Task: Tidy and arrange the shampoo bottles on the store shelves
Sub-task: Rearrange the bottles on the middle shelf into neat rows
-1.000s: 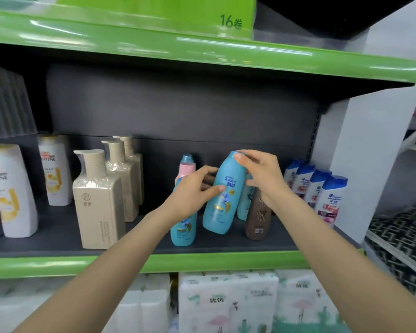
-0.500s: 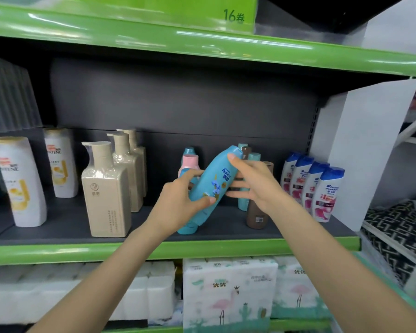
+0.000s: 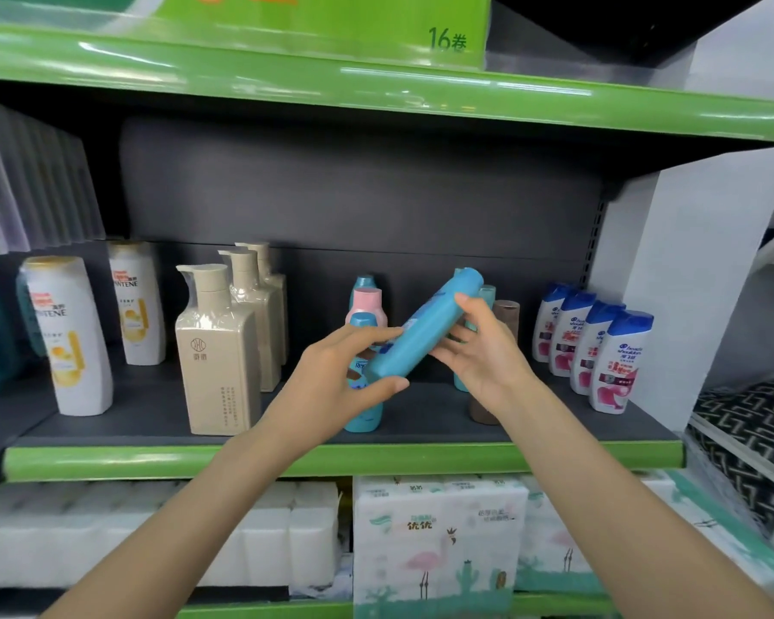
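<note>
Both hands are on 1 teal shampoo bottle (image 3: 425, 326), held tilted in the air in front of the middle shelf (image 3: 331, 460), cap end pointing to about 1 o'clock. The left hand (image 3: 331, 386) grips the bottom end, thumb underneath and fingers over the top. The right hand (image 3: 483, 350) holds the upper part with fingers curled round it. Behind the hands stand more teal bottles, a pink-capped one (image 3: 366, 306) and a brown one (image 3: 506, 314). At 3 o'clock there's a row of 4 white bottles with blue caps (image 3: 595, 346); at 9 o'clock, beige pump bottles (image 3: 217, 350) and white Pantene bottles (image 3: 66, 332).
</note>
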`<state>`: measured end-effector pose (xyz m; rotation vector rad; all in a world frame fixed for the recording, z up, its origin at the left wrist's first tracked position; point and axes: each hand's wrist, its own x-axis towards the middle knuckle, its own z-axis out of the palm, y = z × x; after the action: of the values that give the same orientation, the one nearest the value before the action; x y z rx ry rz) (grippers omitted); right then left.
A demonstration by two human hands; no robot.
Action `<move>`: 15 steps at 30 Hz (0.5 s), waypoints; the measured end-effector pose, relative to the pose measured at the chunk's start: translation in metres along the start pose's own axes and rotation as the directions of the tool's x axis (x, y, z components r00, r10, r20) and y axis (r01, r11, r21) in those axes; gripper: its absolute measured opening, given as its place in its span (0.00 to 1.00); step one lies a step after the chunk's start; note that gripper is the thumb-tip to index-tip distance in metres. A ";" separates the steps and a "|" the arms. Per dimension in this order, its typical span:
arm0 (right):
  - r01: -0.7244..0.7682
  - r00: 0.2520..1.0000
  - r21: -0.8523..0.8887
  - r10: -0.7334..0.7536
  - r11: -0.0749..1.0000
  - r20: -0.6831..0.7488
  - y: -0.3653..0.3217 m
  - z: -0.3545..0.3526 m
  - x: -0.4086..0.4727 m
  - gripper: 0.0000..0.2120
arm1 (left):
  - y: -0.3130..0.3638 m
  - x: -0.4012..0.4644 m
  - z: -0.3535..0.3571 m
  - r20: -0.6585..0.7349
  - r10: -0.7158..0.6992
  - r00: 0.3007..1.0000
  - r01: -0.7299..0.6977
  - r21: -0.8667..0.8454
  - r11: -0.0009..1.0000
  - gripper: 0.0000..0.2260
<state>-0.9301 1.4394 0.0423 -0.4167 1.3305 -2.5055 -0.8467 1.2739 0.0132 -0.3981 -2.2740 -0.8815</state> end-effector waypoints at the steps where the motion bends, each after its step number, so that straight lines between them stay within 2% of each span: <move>1: -0.007 1.000 0.058 0.007 0.998 0.002 0.001 -0.001 0.000 0.15 | 0.001 -0.002 -0.001 0.001 -0.014 1.000 0.014 -0.033 0.999 0.23; 3: -0.025 1.000 0.104 0.023 0.994 0.016 0.003 -0.002 0.001 0.20 | 0.003 -0.007 -0.003 0.005 -0.030 1.000 0.031 -0.086 0.996 0.23; 7: -0.081 0.995 0.057 0.078 0.995 0.057 0.008 0.000 0.002 0.22 | 0.014 -0.012 0.003 0.034 -0.030 0.999 0.034 -0.146 0.989 0.25; 10: -0.125 0.991 0.093 0.120 0.988 0.064 0.008 0.002 0.003 0.23 | 0.018 -0.012 0.013 0.019 -0.024 1.000 0.027 -0.142 0.989 0.25; 15: -0.089 0.994 0.108 0.081 0.990 0.076 0.004 -0.005 0.008 0.21 | 0.010 -0.009 0.014 0.006 -0.013 1.000 0.014 -0.109 0.994 0.24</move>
<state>-0.9388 1.4384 0.0372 -0.4114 1.1512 -2.4562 -0.8421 1.2904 0.0041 -0.4340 -2.2421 -1.0154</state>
